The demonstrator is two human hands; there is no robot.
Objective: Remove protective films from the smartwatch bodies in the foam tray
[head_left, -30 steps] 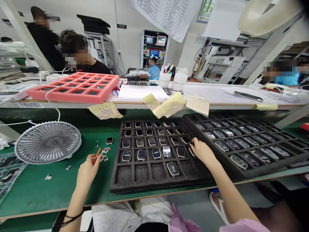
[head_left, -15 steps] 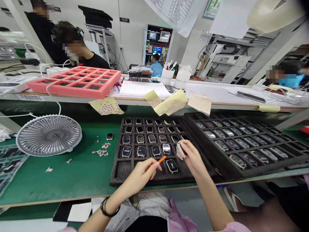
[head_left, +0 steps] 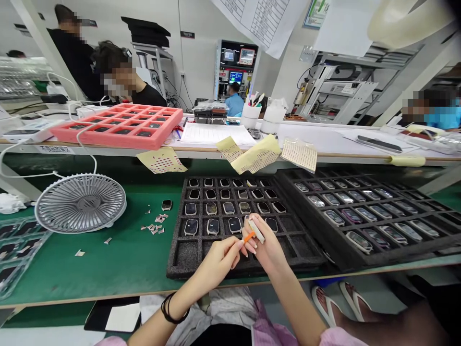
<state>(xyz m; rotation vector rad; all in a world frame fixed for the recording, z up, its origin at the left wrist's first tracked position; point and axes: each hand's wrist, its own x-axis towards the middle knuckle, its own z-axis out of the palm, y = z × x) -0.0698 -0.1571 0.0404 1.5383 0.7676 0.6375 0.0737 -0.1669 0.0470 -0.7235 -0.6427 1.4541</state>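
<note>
In my left hand (head_left: pixel 222 257) is a thin orange stick (head_left: pixel 248 236), pinched between thumb and fingers. Its tip meets the edge of a pale watch case (head_left: pixel 256 231), which my right hand (head_left: pixel 268 247) grips, tilted on its side. Both hands are over the front part of a black foam tray (head_left: pixel 176 250) with rows of square watches, such as one dark-faced watch (head_left: pixel 191 227). My fingers and wrists hide some of the front compartments.
A grey fan (head_left: pixel 81 203), a lone watch (head_left: pixel 166 205) and scattered paper bits (head_left: pixel 157 225) lie left. A second foam tray (head_left: pixel 363 223) of watches adjoins on the right. Yellow sheets (head_left: pixel 257 156) hang from the shelf edge (head_left: pixel 201 153), which holds a pink tray (head_left: pixel 144 139).
My right hand has moved left and turned the watch case, bringing it against the orange stick. The stick has shifted slightly right. The view has shifted a little.
</note>
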